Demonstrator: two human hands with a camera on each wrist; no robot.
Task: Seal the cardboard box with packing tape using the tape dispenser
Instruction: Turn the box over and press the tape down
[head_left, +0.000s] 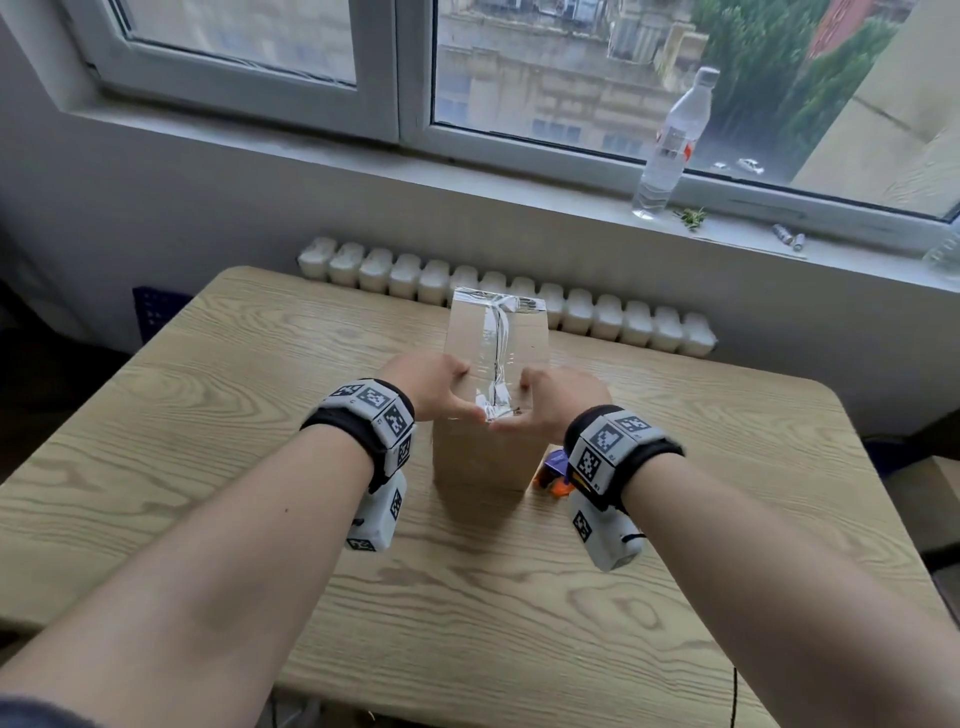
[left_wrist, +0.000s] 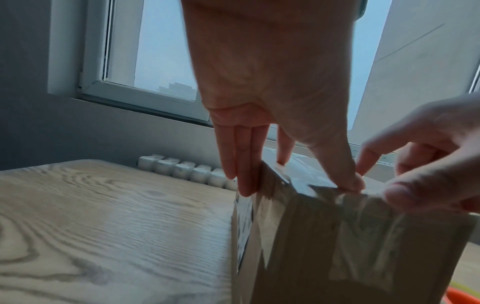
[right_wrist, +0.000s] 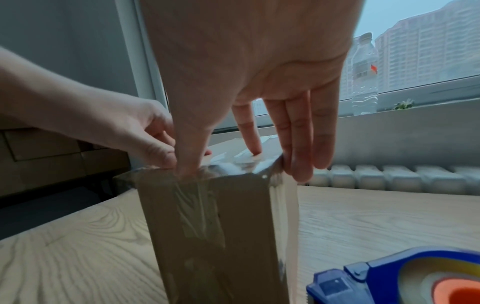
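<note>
A tall brown cardboard box (head_left: 485, 457) stands upright at the middle of the wooden table (head_left: 208, 467). A strip of clear packing tape (head_left: 496, 353) runs along its top seam and folds down over the near face (right_wrist: 197, 205). My left hand (head_left: 431, 384) and right hand (head_left: 556, 400) flank the box's near top edge. Each thumb presses the tape at that edge, while straight fingers lie against the box's sides and top. The blue tape dispenser (right_wrist: 415, 277) with an orange core lies on the table right of the box, partly hidden by my right wrist.
A clear water bottle (head_left: 672, 145) stands on the windowsill at the back right, with small bits of litter near it. A white radiator (head_left: 389, 270) runs behind the table's far edge. Bare tabletop lies to the left of the box and in front of it.
</note>
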